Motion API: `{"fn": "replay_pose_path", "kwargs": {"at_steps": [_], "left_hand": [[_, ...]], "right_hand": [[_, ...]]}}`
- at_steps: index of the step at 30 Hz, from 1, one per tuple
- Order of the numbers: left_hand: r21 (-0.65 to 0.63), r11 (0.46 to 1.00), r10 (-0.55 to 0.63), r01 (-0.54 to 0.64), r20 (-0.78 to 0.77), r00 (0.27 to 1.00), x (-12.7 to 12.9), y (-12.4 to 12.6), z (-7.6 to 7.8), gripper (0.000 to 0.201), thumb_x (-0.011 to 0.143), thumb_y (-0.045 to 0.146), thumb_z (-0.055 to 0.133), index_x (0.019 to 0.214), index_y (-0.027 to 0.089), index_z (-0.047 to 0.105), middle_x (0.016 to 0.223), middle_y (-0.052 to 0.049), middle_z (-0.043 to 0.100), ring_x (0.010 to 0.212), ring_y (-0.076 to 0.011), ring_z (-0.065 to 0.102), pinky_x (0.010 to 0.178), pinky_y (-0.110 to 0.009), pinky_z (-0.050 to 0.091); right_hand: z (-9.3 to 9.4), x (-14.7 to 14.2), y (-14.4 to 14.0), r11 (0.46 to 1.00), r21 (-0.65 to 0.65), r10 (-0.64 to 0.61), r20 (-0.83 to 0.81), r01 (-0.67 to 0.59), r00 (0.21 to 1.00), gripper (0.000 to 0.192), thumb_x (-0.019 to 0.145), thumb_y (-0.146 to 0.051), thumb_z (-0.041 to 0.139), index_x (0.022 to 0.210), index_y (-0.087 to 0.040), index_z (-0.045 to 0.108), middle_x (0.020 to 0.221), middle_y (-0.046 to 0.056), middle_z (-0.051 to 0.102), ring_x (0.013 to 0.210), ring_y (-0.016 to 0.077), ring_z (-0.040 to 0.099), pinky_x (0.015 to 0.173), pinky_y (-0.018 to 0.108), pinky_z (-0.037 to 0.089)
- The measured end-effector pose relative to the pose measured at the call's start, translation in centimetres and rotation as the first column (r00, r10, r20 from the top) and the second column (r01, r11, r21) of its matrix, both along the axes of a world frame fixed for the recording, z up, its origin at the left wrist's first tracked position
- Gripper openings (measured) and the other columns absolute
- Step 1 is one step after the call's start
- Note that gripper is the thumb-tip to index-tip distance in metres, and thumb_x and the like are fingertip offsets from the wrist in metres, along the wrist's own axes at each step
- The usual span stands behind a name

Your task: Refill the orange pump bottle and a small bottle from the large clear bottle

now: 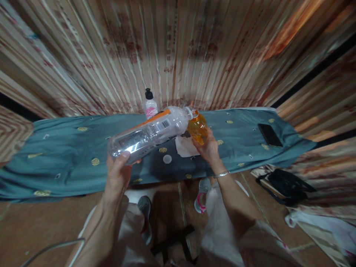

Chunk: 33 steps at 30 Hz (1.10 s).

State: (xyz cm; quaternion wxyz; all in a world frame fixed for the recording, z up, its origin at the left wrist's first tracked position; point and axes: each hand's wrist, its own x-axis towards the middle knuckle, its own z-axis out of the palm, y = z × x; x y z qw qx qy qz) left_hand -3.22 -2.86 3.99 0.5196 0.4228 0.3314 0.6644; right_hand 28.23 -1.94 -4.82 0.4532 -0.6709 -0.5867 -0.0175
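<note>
The left hand (118,168) gripped the base of a large clear plastic bottle (150,134), tilted mouth-first against a small orange-filled bottle (197,128). The right hand (208,148) clasped that small bottle above the teal-clothed bench (69,155).

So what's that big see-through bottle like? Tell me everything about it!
The big clear bottle looks like thin plastic, with a printed label, a barcode and an orange stripe along its upper side. It is tipped nearly flat above the blue-green cloth. The left hand grips its base, and its mouth meets the small orange bottle held by the right hand. It looks mostly empty. No cap shows on it.
</note>
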Motion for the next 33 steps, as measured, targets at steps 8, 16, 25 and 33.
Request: {"fn": "replay_pose_path", "kwargs": {"at_steps": [8, 16, 25, 33], "left_hand": [[0.023, 0.999, -0.025, 0.024, 0.011, 1.000, 0.06, -0.01, 0.14, 0.060, 0.069, 0.035, 0.089, 0.125, 0.026, 0.070, 0.113, -0.009, 0.078, 0.083, -0.0222, 0.075, 0.055, -0.023, 0.060], [0.020, 1.000, -0.020, 0.020, 0.016, 1.000, 0.11, 0.00, -0.02, 0.060, 0.069, 0.034, 0.089, 0.126, 0.025, 0.071, 0.114, -0.010, 0.079, 0.086, -0.0231, 0.075, 0.059, -0.024, 0.061], [0.038, 0.999, -0.033, 0.033, 0.006, 0.999, -0.01, 0.14, -0.08, 0.063, 0.070, 0.035, 0.089, 0.128, 0.025, 0.069, 0.115, -0.010, 0.079, 0.084, -0.0227, 0.075, 0.061, -0.027, 0.062], [0.028, 0.999, -0.027, 0.027, 0.012, 1.000, 0.16, -0.01, 0.20, 0.064, 0.067, 0.036, 0.090, 0.127, 0.025, 0.069, 0.116, -0.011, 0.078, 0.089, -0.0260, 0.076, 0.061, -0.029, 0.063]], "right_hand": [[0.19, -0.12, -0.12, 1.000, -0.007, 0.010, -0.007, -0.010, 1.000, 0.061, 0.088, -0.046, 0.072, 0.139, -0.018, 0.053, 0.129, 0.019, 0.074, 0.116, 0.0346, 0.074, 0.098, 0.050, 0.062], [0.13, -0.10, -0.07, 1.000, 0.007, 0.009, 0.006, -0.009, 1.000, 0.059, 0.091, -0.048, 0.071, 0.138, -0.018, 0.053, 0.129, 0.019, 0.074, 0.117, 0.0342, 0.074, 0.098, 0.050, 0.062], [-0.02, 0.02, 0.04, 1.000, 0.009, 0.006, 0.005, -0.006, 1.000, 0.062, 0.089, -0.047, 0.073, 0.138, -0.015, 0.053, 0.129, 0.022, 0.074, 0.117, 0.0359, 0.074, 0.099, 0.052, 0.062], [-0.05, -0.03, -0.01, 1.000, 0.018, -0.005, 0.013, 0.005, 1.000, 0.065, 0.091, -0.054, 0.071, 0.140, -0.015, 0.052, 0.128, 0.020, 0.075, 0.116, 0.0349, 0.074, 0.099, 0.052, 0.062]]}}
